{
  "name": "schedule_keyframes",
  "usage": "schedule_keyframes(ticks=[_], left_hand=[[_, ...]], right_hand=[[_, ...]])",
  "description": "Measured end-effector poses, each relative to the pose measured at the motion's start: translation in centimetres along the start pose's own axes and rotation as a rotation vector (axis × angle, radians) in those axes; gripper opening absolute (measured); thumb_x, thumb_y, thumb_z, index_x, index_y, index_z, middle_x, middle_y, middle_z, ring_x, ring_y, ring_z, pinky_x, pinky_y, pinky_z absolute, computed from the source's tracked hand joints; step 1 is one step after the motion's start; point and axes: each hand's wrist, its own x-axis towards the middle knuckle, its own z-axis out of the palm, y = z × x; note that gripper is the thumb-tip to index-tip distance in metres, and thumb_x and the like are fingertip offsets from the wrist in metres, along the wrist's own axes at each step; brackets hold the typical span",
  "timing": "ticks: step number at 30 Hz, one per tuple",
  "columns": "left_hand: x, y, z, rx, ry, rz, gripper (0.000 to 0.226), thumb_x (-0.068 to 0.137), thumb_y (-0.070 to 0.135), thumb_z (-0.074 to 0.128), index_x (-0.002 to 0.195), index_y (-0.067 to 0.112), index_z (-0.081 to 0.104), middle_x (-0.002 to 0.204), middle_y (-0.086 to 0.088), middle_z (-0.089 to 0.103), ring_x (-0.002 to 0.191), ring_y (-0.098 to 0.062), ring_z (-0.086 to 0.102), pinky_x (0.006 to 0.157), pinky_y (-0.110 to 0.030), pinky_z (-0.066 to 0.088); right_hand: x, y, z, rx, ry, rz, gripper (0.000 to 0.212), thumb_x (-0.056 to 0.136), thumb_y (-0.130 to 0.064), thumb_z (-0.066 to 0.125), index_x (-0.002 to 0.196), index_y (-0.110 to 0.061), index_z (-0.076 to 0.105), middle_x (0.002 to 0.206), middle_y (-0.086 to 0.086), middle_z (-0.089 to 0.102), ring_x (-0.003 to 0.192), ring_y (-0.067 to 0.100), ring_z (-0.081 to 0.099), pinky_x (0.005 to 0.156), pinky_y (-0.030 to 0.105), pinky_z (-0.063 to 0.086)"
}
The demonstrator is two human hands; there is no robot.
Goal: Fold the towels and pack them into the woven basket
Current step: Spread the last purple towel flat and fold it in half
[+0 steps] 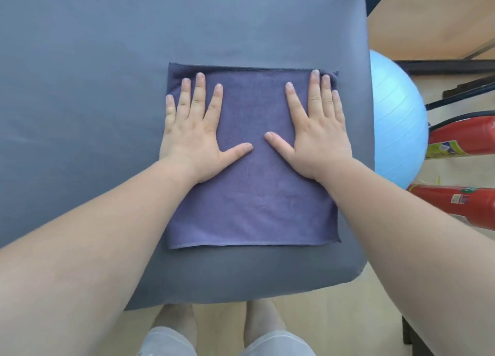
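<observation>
Purple towel [251,195] lies flat on the grey surface [80,114], toward its near right corner. I see both hands released, palms pressing down on it: left hand [192,133] far-left part, right hand [318,130] far-right (fingers straight, spread). Blue ball [396,120] sits right of the surface.

Left hand [192,139] and right hand [318,139] press flat on the purple towel [254,195].
</observation>
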Motion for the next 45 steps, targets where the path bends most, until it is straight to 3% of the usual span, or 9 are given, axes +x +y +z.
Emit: schedule_keyframes(ticks=[9, 14, 17, 21, 25, 32, 36, 40, 45], left_hand=[[3.1, -1.7, -0.9, -0.018, -0.004, -0.035, 0.115, 0.072, 0.096, 0.011, 0.158, 0.023, -0.014, 0.164, -0.011, -0.022, 0.151, -0.026, -0.021, 0.122, -0.054, -0.004], [3.2, -2.4, -1.7, 0.012, -0.025, 0.002, 0.089, 0.09, 0.077, 0.008, 0.159, 0.024, -0.008, 0.166, -0.01, -0.015, 0.153, -0.026, -0.014, 0.121, -0.058, -0.005], [4.0, -3.5, -3.1, 0.026, 0.082, 0.051, 0.068, 0.1, 0.056, 0.026, 0.157, 0.021, 0.021, 0.162, -0.013, 0.02, 0.148, -0.032, 0.017, 0.12, -0.054, 0.01], [6.3, -4.2, -5.2, 0.115, 0.204, 0.089, 0.035, 0.099, 0.03, 0.043, 0.126, 0.013, 0.057, 0.123, -0.014, 0.054, 0.116, -0.037, 0.045, 0.098, -0.049, 0.033], [8.1, -3.6, -6.8, 0.142, 0.051, 0.039, 0.03, 0.093, 0.03, 0.056, 0.118, 0.015, 0.056, 0.116, -0.015, 0.056, 0.111, -0.037, 0.048, 0.091, -0.047, 0.04], [9.4, -3.5, -8.0, 0.148, -0.024, 0.05, 0.009, 0.086, 0.014, 0.053, 0.089, 0.023, 0.053, 0.101, -0.009, 0.061, 0.097, -0.033, 0.05, 0.083, -0.041, 0.036], [9.1, -4.1, -8.1, 0.076, 0.249, 0.025, 0.019, 0.084, 0.003, 0.05, 0.094, 0.019, 0.05, 0.097, -0.014, 0.064, 0.095, -0.037, 0.053, 0.079, -0.042, 0.034], [8.1, -4.9, -8.8, -0.111, 0.401, -0.014, 0.031, 0.086, 0.006, 0.05, 0.111, 0.018, 0.062, 0.11, -0.011, 0.067, 0.108, -0.038, 0.054, 0.091, -0.045, 0.039], [2.4, -6.0, -7.3, -0.339, 0.434, 0.068, 0.025, 0.076, 0.015, 0.054, 0.091, 0.018, 0.074, 0.091, -0.008, 0.071, 0.092, -0.035, 0.063, 0.084, -0.044, 0.051]], right_hand=[[1.8, 0.9, -0.4, -0.028, -0.004, -0.009, 0.095, 0.089, -0.082, 0.018, 0.162, -0.025, -0.001, 0.167, 0.018, -0.013, 0.154, 0.033, -0.013, 0.125, 0.052, 0.0], [2.1, 1.0, -0.9, -0.025, -0.042, -0.001, 0.08, 0.096, -0.07, 0.014, 0.162, -0.027, -0.001, 0.167, 0.015, -0.011, 0.155, 0.03, -0.012, 0.125, 0.05, -0.004], [2.9, 1.0, -1.5, -0.025, 0.034, -0.014, 0.065, 0.103, -0.053, 0.027, 0.161, -0.024, 0.016, 0.165, 0.02, 0.013, 0.153, 0.037, 0.008, 0.125, 0.054, -0.002], [5.9, 1.3, -3.2, -0.059, 0.224, -0.062, 0.042, 0.093, -0.013, 0.05, 0.135, -0.015, 0.056, 0.118, 0.015, 0.054, 0.114, 0.039, 0.048, 0.111, 0.049, 0.03], [8.5, 1.2, -5.8, -0.131, 0.032, -0.098, 0.029, 0.09, -0.008, 0.052, 0.116, -0.018, 0.058, 0.108, 0.01, 0.057, 0.104, 0.035, 0.049, 0.08, 0.04, 0.037], [9.1, 1.1, -8.2, -0.164, -0.181, -0.14, 0.009, 0.086, -0.02, 0.061, 0.093, -0.023, 0.056, 0.112, 0.008, 0.053, 0.107, 0.034, 0.049, 0.075, 0.038, 0.04], [9.1, 1.2, -8.1, -0.099, 0.009, -0.132, 0.012, 0.085, -0.009, 0.056, 0.09, -0.018, 0.05, 0.1, 0.012, 0.054, 0.095, 0.037, 0.053, 0.069, 0.038, 0.032], [8.2, 1.3, -8.2, 0.003, 0.235, -0.094, 0.015, 0.081, -0.005, 0.054, 0.094, -0.013, 0.057, 0.098, 0.015, 0.055, 0.089, 0.039, 0.053, 0.071, 0.042, 0.036], [2.7, 1.3, -6.9, 0.141, 0.313, -0.165, 0.018, 0.073, -0.002, 0.055, 0.085, -0.013, 0.061, 0.085, 0.011, 0.054, 0.078, 0.038, 0.052, 0.064, 0.042, 0.042]])
